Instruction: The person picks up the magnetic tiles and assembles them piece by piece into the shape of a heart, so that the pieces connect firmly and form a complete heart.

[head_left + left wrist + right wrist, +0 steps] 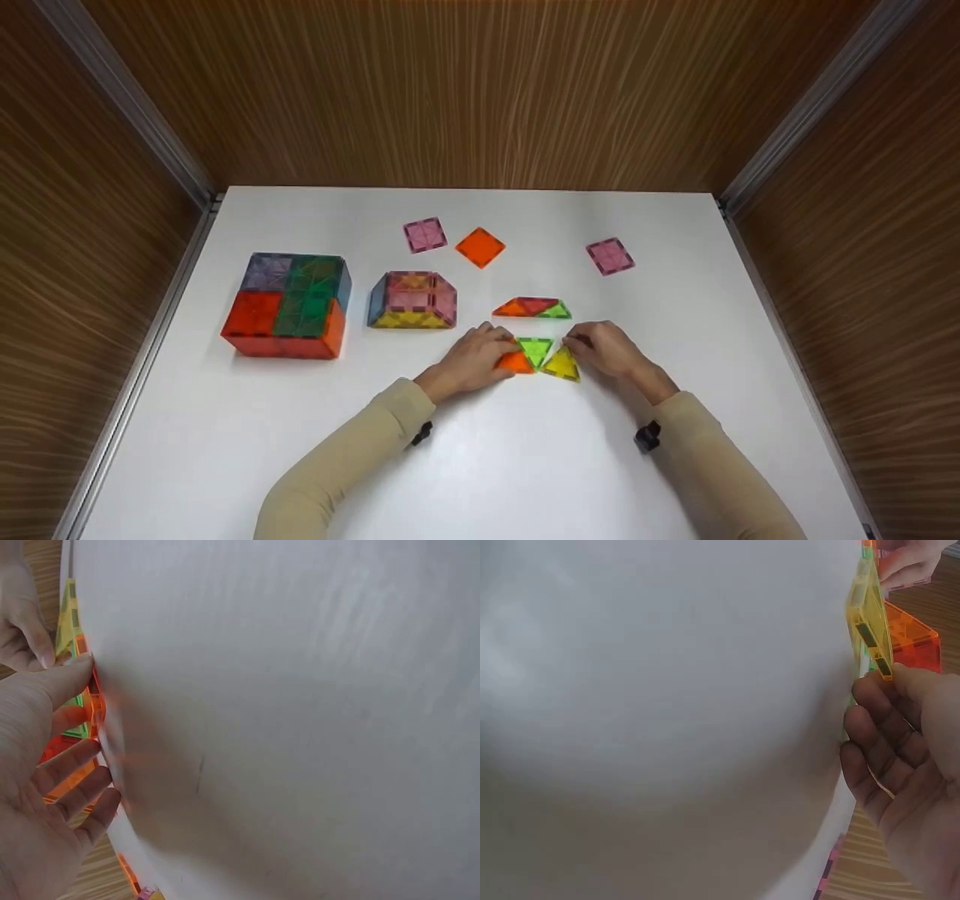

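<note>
Triangle tiles: orange [516,362], green [535,350], yellow [562,364], edge to edge, near centre of table [525,465]. Left hand [472,358] pinching orange, right hand [606,349] pinching yellow. Risk: uneven push, joints snapping askew, green popping out.

Both beige-sleeved forearms reach forward and angle inward, the left hand [474,358] and right hand [607,349] lying low and close together, palms down, fingers loosely bent toward each other.
</note>
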{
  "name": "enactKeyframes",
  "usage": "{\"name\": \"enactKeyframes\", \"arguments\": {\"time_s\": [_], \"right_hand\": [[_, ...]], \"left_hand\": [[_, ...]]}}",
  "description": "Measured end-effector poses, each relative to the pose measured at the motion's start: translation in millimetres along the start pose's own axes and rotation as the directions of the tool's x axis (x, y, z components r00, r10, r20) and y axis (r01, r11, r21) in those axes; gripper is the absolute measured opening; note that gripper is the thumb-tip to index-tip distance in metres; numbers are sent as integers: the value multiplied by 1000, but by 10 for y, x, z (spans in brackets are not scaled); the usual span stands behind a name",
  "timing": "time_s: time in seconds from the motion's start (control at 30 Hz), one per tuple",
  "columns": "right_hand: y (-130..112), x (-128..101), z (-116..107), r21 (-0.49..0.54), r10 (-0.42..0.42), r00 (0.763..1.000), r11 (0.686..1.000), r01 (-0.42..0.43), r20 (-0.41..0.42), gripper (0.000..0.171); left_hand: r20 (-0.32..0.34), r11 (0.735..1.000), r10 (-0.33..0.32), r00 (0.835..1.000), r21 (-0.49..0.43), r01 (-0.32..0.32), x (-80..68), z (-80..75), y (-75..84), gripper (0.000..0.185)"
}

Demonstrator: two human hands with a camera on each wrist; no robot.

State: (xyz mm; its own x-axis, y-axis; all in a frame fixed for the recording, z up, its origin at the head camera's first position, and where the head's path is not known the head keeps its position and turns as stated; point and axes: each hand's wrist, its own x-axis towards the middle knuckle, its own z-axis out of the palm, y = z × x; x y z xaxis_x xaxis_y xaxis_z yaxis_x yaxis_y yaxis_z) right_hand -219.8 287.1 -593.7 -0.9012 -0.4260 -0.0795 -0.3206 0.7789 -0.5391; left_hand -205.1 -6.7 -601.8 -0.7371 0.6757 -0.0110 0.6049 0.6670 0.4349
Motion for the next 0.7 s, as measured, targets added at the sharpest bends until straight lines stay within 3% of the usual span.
{"name": "enactKeyframes", "arguments": {"time_s": [0.2, 0.43, 0.7], "right_hand": [[4, 9, 31, 41, 35, 999, 999, -34, -15, 18], [11, -124, 51, 96, 21, 999, 995, -18, -38, 19], [-45, -151, 93, 95, -9, 999, 995, 13, -39, 34]], "left_hand": [[6, 1000, -6, 1000, -11, 6, 1, -10, 8, 42], [11, 1000, -6, 1000, -11, 6, 1, -7, 14, 43], [-3, 1000, 22, 1000, 23, -22, 25, -19, 2, 40]]}}
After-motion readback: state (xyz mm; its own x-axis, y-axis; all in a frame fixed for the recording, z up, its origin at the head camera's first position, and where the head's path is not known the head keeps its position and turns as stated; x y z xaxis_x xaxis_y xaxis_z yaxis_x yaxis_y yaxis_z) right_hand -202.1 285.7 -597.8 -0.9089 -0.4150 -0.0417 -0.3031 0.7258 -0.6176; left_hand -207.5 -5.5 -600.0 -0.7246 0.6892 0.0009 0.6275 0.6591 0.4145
